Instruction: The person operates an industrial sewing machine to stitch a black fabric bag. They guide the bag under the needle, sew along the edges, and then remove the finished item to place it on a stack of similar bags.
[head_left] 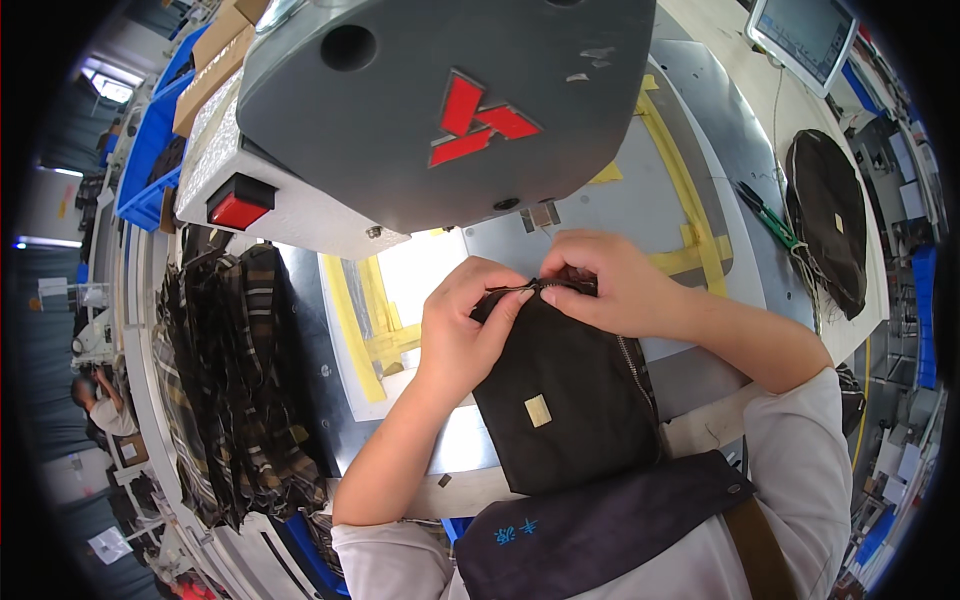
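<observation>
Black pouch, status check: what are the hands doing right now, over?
Left hand and right hand both pinch the zipper top of the black pouch. Pouch held over metal table, below the grey machine head. Nothing blocking.

Machine head [440, 100] looms over; metal table [640, 200] open rightward.

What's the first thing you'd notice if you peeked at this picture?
A big grey machine head with a red emblem fills the top. Just below it, the left hand and right hand pinch the zipper edge of a dark pouch. Striped fabric is piled at the left.
</observation>
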